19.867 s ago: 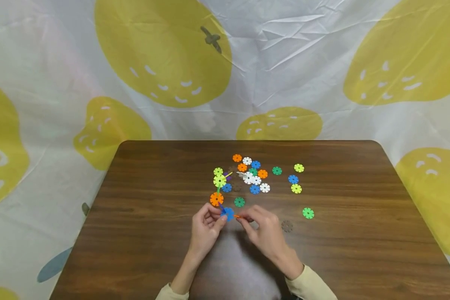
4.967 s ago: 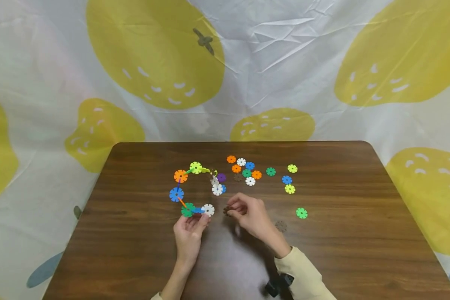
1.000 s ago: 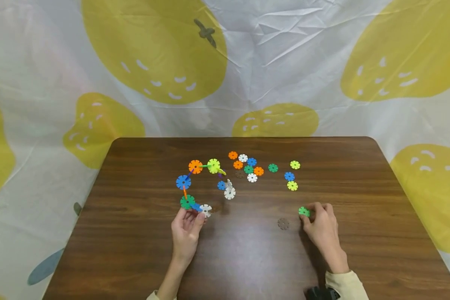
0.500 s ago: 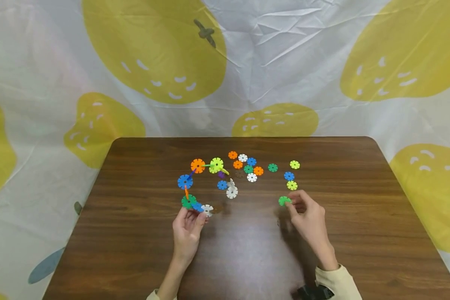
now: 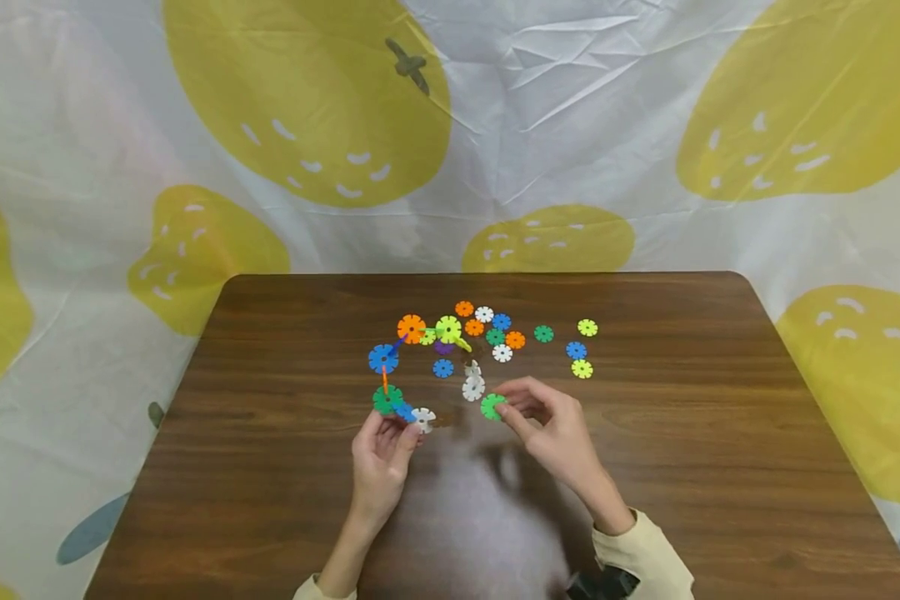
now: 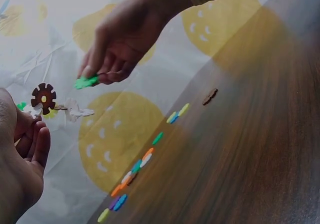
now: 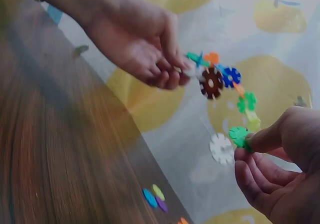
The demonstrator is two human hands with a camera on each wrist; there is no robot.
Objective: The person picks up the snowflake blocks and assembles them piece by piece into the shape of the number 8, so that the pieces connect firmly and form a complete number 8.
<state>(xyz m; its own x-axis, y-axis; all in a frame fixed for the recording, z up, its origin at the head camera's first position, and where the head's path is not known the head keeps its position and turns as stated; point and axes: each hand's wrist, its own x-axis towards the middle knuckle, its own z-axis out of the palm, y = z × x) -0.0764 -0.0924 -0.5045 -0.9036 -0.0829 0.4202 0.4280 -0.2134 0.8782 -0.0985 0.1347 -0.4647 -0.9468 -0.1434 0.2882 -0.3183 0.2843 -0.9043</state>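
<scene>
The green disc has been carried leftward from the table's right side to the middle, just beside the chain's free end.

The green disc is pinched between thumb and fingertips of the right hand, held above the wooden table and close to the white disc at one end of the chain of joined discs. The other end of the chain, with a white and a brown disc, is gripped by the curled fingers of the left hand. Loose discs are scattered farther back on the table, well apart from both hands. A patterned cloth is hung behind the table.
</scene>
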